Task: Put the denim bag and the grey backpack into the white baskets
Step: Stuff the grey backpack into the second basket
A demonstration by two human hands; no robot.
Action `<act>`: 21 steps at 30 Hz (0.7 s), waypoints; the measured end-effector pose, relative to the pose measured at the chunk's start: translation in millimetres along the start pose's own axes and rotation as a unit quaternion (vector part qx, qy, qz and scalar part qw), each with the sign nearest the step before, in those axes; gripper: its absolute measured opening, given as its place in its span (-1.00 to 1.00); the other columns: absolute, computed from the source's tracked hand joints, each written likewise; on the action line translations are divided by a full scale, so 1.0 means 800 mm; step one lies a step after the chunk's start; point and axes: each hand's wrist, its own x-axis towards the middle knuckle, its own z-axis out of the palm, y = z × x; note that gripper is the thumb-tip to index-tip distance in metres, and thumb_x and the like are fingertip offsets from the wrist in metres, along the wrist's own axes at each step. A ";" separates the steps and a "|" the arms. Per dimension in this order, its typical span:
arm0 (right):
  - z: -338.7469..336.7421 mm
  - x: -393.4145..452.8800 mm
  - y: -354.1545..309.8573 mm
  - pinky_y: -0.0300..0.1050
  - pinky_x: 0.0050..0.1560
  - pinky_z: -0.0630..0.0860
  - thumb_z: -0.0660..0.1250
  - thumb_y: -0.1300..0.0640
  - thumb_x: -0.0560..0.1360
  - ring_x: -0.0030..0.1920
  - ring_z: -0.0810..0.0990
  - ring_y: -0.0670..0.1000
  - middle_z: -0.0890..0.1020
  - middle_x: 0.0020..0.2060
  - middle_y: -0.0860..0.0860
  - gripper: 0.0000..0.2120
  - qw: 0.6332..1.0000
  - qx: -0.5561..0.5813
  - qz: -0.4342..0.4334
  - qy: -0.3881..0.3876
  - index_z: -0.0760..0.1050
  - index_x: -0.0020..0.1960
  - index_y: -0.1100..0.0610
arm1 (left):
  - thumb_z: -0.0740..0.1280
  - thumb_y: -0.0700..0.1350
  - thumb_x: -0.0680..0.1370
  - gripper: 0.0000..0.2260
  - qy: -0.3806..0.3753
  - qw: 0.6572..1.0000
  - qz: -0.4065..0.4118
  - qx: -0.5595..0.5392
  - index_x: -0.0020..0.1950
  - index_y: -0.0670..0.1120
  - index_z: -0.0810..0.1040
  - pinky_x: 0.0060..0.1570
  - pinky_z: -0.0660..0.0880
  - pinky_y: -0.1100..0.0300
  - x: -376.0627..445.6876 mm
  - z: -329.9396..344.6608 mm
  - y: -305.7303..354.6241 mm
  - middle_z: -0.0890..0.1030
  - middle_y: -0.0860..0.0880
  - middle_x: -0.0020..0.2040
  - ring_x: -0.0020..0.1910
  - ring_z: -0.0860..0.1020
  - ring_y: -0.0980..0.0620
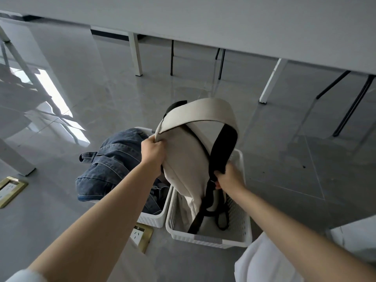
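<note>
Both arms reach in from the bottom of the frame, and the grey backpack (184, 157) hangs between them at centre. The left hand (153, 152) is clenched on the edge of the backpack's pale top flap, knuckles up. The right hand (228, 177), just right of centre, is closed around the black shoulder strap (222, 147) low on the bag's side. The backpack is tilted, top toward the upper part of the frame, and its lower end dips into the right white basket (238, 220) — black straps trail down to the basket floor, where pale fabric is bunched in the left corner.

Just left of it stands the left white basket (154, 217), the two walls side by side, nearly touching. The denim bag (110, 165) sits in that one — well, partly in it: most of its bulk spills over the far left rim, a strap tab poking out toward the left of the frame.

Everything stands on glossy grey floor tiles (284, 159). A brass floor socket (141, 235) sits right below the left basket, and another one (10, 189) lies at the left edge. Across the top of the frame runs a long white table (223, 21), its white legs and some thin black legs showing beneath it.
</note>
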 end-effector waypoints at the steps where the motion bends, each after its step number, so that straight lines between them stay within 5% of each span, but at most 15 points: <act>1: -0.002 -0.001 0.018 0.04 -0.10 0.61 0.20 0.24 0.55 -0.12 0.64 0.12 0.60 -0.06 0.06 -0.79 0.996 -0.079 -0.047 0.022 0.42 0.17 0.12 | 0.17 -0.33 0.42 -0.72 0.001 1.000 0.000 -0.003 -0.31 0.01 0.54 -0.20 0.42 0.06 0.001 0.001 0.000 0.53 -0.12 -0.18 -0.20 0.44 -0.03; 3: -0.003 -0.003 0.069 -0.05 0.00 0.52 0.17 0.14 0.57 0.00 0.60 0.11 0.59 0.05 0.08 -0.73 0.978 -0.197 -0.074 0.015 0.45 0.24 0.12 | 0.17 -0.32 0.41 -0.75 0.000 1.000 0.002 -0.005 -0.25 -0.02 0.54 -0.21 0.35 0.06 0.004 0.002 -0.001 0.49 -0.09 -0.19 -0.19 0.38 -0.01; 6: 0.005 0.001 0.115 -0.06 0.00 0.48 0.19 0.03 0.55 -0.07 0.57 0.08 0.61 -0.08 0.11 -0.79 0.964 -0.243 0.066 -0.080 0.54 -0.16 0.07 | 0.18 -0.28 0.37 -0.78 0.004 1.000 0.005 -0.002 -0.17 -0.02 0.53 -0.22 0.32 0.06 0.008 0.000 0.000 0.45 -0.06 -0.19 -0.19 0.35 -0.01; 8: 0.009 0.000 0.114 -0.10 0.10 0.47 0.16 0.17 0.58 0.14 0.56 0.15 0.58 0.12 0.20 -0.78 0.919 -0.303 0.164 -0.191 0.56 0.06 0.17 | 0.20 -0.27 0.36 -0.80 0.011 1.000 0.004 -0.005 -0.21 -0.07 0.58 -0.23 0.39 0.03 0.011 -0.003 -0.001 0.47 -0.09 -0.22 -0.20 0.39 -0.02; 10: 0.006 0.000 0.095 -0.15 0.04 0.50 0.15 0.25 0.59 0.29 0.50 0.17 0.49 0.30 0.22 -0.67 0.859 -0.421 0.150 -0.251 0.42 0.32 0.30 | 0.23 -0.29 0.39 -0.84 0.004 1.000 0.003 -0.007 -0.20 -0.17 0.60 -0.21 0.54 -0.06 0.010 -0.006 -0.004 0.54 -0.14 -0.24 -0.21 0.45 -0.04; 14: -0.008 0.039 0.041 -0.08 0.18 0.44 0.16 0.24 0.57 0.28 0.50 0.20 0.52 0.29 0.22 -0.63 0.928 -0.341 0.065 -0.138 0.38 0.35 0.30 | 0.25 -0.31 0.44 -0.76 -0.013 1.000 0.004 -0.013 -0.10 -0.08 0.68 0.03 0.58 -0.23 0.005 -0.008 -0.010 0.67 -0.27 -0.08 -0.18 0.55 -0.08; 17: -0.006 0.089 0.005 0.01 0.21 0.49 0.22 0.15 0.51 0.22 0.53 0.18 0.52 0.29 0.12 -0.51 0.978 -0.200 0.023 -0.055 0.27 0.43 0.11 | 0.25 -0.32 0.47 -0.72 -0.012 0.999 0.000 -0.029 -0.06 -0.03 0.69 0.04 0.60 -0.21 0.005 -0.007 -0.014 0.67 -0.26 -0.01 -0.07 0.62 -0.15; 21: 0.009 0.106 -0.029 0.01 0.36 0.35 0.30 0.07 0.51 0.42 0.34 0.20 0.21 0.52 0.08 -0.24 0.963 -0.230 -0.018 -0.139 -0.06 0.56 0.01 | 0.26 -0.28 0.49 -0.72 -0.015 0.999 0.009 -0.037 -0.06 0.03 0.68 0.07 0.59 -0.17 0.000 -0.005 -0.017 0.68 -0.18 0.02 0.09 0.62 -0.22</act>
